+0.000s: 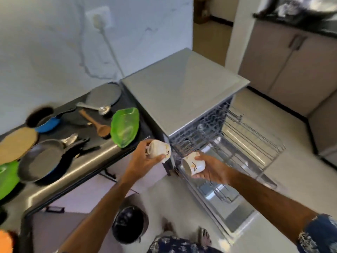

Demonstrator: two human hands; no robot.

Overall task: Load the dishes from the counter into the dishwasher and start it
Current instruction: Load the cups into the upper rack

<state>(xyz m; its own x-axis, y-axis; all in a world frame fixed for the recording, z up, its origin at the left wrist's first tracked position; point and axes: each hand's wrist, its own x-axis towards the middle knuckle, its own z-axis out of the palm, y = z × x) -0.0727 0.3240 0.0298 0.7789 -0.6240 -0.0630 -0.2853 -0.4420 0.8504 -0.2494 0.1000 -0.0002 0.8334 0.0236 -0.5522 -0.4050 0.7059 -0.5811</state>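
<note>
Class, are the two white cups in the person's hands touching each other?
Apart. The head view shows a clear gap between the left cup and the right cup, each held in its own hand.

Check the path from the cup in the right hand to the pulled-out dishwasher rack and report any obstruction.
Nothing visible blocks it. The right hand holds its cup just beside the extended rack, which looks empty, above the open door.

The dark bench (87, 161) left of the dishwasher (182, 88) carries a green bowl (125, 127) nearest it, then a wooden spoon (94, 123), a metal ladle (94, 107), a flat griddle (104, 94), two blue-sided pans (43, 159), and a tan board (16, 141) farthest away.
</note>
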